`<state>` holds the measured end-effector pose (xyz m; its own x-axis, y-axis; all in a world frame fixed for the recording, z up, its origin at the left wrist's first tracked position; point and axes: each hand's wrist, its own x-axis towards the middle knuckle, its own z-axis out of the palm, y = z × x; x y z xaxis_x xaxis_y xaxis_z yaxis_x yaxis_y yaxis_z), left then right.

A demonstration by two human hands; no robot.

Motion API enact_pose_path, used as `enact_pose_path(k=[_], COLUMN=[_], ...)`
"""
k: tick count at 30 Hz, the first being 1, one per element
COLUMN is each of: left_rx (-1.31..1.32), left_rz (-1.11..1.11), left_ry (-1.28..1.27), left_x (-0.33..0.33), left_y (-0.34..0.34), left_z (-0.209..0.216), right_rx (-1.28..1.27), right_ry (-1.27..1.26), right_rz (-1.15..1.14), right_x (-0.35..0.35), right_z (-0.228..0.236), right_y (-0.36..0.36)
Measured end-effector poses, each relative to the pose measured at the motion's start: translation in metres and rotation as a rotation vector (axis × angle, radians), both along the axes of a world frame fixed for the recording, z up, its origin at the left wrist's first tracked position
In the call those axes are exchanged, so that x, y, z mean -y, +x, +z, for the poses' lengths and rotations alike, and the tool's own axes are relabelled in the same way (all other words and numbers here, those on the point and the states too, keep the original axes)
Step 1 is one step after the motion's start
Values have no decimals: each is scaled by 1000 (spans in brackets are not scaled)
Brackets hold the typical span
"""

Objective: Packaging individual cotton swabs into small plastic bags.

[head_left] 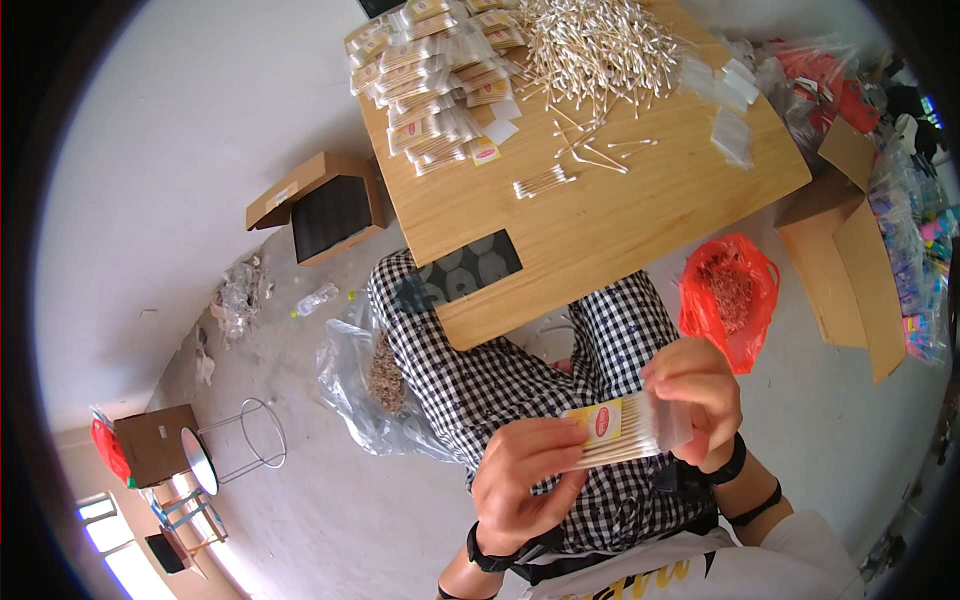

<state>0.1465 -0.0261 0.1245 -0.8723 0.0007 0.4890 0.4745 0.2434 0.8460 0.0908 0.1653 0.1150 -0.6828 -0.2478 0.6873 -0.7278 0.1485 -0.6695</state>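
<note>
Watching over the remote feed, I have the left hand grasping the labelled end of a clear packet of cotton swabs, thumb against fingers. The right hand has its curled fingers closed at the packet's clear end. That packet sits above the person's lap, between both hands, and looks filled; I can't tell whether its end is sealed.

Farther out, on the wooden table, I see a small row of swabs beside a few scattered ones. Behind, a big stack of filled packets is what I'd count as done. The heap of loose swabs and the flat clear sleeves tell me plenty is left.

As for print, the packet's yellow-and-white label bears a red oval, its lettering too small for me. Yellow and black lettering marks the pale shirt, partly cut off.
</note>
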Motion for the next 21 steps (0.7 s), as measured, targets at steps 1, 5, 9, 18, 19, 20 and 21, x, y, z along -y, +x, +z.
enact_pose_path(k=[1, 5, 9, 18, 19, 20, 21], left_rx=[85, 384, 583, 449, 430, 430, 411], left_rz=[17, -44, -91, -37, -47, -45, -102], left_ry=[109, 553, 730, 459, 441, 439, 422], left_x=[-1, -5, -3, 12, 14, 16, 17], left_y=[1, 2, 5, -11, -13, -14, -14], left_z=[-4, -14, -23, -12, -8, -8, -8], right_rx=[124, 527, 724, 592, 594, 535, 475], right_ry=[-93, -270, -348, 160, 160, 188, 217], right_rz=[-22, 79, 236, 169, 165, 187, 209], right_x=[7, 12, 17, 21, 20, 21, 21], right_z=[5, 3, 0, 13, 14, 15, 16], right_y=[-1, 3, 7, 4, 3, 2, 2])
